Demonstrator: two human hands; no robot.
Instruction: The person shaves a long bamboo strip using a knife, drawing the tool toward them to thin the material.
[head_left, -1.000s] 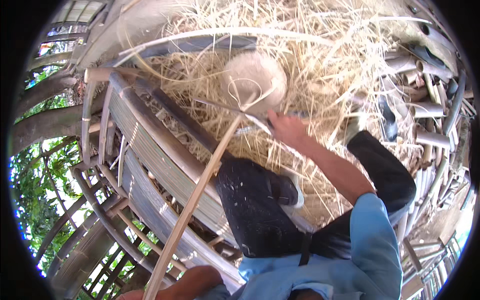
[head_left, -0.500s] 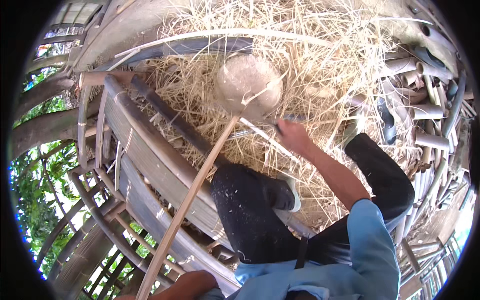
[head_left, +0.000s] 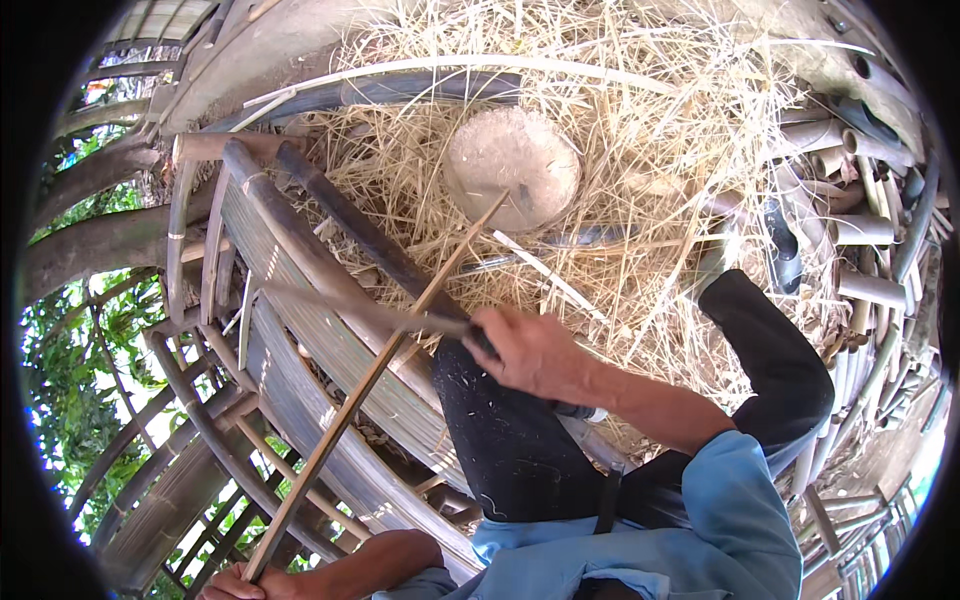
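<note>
My left hand (head_left: 245,582), at the lower left edge, is closed around the near end of a long, narrow bamboo strip (head_left: 345,415). The strip slants up and to the right, and its far tip overlaps a round, flat-topped wooden block (head_left: 540,150). In my right hand (head_left: 525,350) is the dark handle of a long-bladed knife (head_left: 350,310), held above my thigh. Its blade, smeared by motion, points left and crosses the strip about midway. Whether blade and strip touch, I cannot tell.
Straw-like shavings (head_left: 660,120) cover the ground around the block. A slatted bamboo bench (head_left: 330,370) lies to the left. Cut bamboo tubes (head_left: 865,230) are piled at the right. A dark bamboo pole (head_left: 350,220) and a pale split piece (head_left: 545,270) lie near the block.
My right hand has swung left and toward me with the knife, from beside the block to over the strip. The strip's far tip has shifted onto the block, and my left hand has come into view.
</note>
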